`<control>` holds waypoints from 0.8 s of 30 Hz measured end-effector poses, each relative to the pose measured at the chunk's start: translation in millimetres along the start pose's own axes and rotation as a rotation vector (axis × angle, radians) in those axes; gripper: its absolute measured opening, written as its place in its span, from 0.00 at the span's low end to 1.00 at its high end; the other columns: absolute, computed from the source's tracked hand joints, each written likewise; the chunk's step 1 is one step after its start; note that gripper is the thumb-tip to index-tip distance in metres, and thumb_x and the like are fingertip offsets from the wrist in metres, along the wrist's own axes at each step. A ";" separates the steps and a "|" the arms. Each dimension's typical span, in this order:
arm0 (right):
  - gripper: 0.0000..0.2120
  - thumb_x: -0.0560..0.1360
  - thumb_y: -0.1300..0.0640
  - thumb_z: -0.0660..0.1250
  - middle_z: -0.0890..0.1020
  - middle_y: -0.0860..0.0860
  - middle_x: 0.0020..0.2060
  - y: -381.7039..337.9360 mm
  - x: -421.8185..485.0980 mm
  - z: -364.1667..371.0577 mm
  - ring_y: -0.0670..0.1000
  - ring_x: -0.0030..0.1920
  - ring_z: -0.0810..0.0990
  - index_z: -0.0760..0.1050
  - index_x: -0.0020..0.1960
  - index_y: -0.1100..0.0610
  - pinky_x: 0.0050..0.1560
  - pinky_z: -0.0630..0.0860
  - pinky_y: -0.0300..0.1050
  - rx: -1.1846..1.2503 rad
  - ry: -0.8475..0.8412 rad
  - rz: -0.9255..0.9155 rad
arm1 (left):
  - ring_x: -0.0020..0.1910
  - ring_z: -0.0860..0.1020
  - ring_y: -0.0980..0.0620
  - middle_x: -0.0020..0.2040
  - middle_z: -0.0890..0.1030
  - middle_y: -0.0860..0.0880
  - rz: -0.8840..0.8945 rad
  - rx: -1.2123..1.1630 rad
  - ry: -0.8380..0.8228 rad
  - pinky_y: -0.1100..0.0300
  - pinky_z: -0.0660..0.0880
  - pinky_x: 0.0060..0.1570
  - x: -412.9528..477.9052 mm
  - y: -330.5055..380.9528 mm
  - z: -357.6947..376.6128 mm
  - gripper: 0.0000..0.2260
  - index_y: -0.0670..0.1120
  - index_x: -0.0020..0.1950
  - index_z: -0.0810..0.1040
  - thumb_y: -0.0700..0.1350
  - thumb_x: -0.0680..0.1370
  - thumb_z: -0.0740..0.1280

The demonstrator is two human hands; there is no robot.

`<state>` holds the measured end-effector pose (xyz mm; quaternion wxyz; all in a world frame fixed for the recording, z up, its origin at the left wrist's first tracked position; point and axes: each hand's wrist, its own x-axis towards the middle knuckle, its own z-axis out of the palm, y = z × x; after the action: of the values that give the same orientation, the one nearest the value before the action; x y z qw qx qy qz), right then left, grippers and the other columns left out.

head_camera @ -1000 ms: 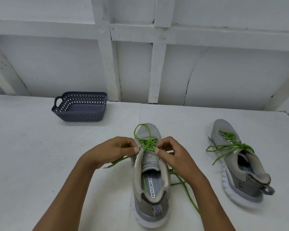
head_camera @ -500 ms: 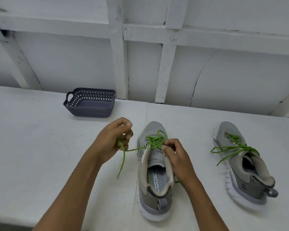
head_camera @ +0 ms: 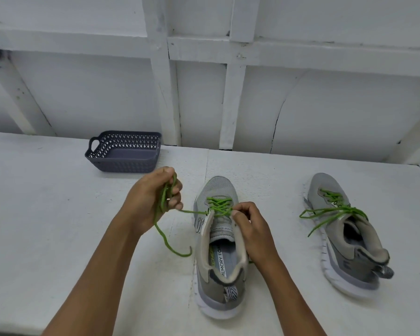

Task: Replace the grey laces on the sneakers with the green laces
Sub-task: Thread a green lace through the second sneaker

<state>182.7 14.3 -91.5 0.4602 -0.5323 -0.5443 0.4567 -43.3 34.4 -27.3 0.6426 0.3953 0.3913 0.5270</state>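
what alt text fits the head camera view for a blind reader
A person's left hand grips a green lace pulled sideways from a grey sneaker on a white table, while the right hand pinches the lace at the eyelets. A second sneaker, laced in green, lies to the right; a dark basket stands behind.

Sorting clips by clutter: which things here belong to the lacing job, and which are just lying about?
Job: centre sneaker; green lace; left hand gripping it; right hand pinching it at the eyelets; second sneaker; second green lace.
Lying about: grey perforated basket, on the white table.
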 end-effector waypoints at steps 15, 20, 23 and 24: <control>0.06 0.74 0.51 0.64 0.82 0.42 0.43 -3.2 2.2 -3.8 0.38 0.44 0.78 0.78 0.46 0.52 0.42 0.71 0.28 0.021 0.001 0.062 | 0.28 0.67 0.57 0.31 0.74 0.52 -0.173 0.955 -0.272 0.63 0.65 0.29 3.4 -5.5 -0.7 0.04 0.44 0.43 0.82 0.42 0.77 0.71; 0.06 0.73 0.52 0.65 0.82 0.41 0.41 -5.7 4.7 -10.2 0.38 0.43 0.78 0.79 0.46 0.52 0.43 0.71 0.29 0.054 -0.009 0.077 | 0.29 0.69 0.58 0.33 0.77 0.54 -0.152 0.987 -0.296 0.64 0.67 0.31 4.4 -5.4 -4.9 0.02 0.45 0.44 0.82 0.41 0.77 0.72; 0.03 0.76 0.56 0.66 0.81 0.44 0.42 -8.5 7.0 -13.1 0.39 0.41 0.77 0.78 0.47 0.52 0.43 0.72 0.35 0.032 -0.066 0.085 | 0.32 0.72 0.60 0.40 0.80 0.52 -0.111 1.022 -0.323 0.66 0.70 0.36 4.5 -7.9 -1.0 0.04 0.48 0.47 0.82 0.43 0.74 0.75; 0.03 0.74 0.54 0.67 0.81 0.44 0.42 -10.1 8.5 -14.1 0.40 0.42 0.77 0.78 0.47 0.52 0.45 0.73 0.36 0.026 -0.086 0.076 | 0.33 0.72 0.60 0.41 0.81 0.53 -0.090 1.046 -0.323 0.66 0.71 0.37 5.5 -8.9 -0.8 0.04 0.49 0.47 0.82 0.44 0.74 0.76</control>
<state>195.0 22.8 -79.1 0.4257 -0.5265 -0.5368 0.5033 -40.0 38.7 -36.3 0.4341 0.7207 0.5141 0.1668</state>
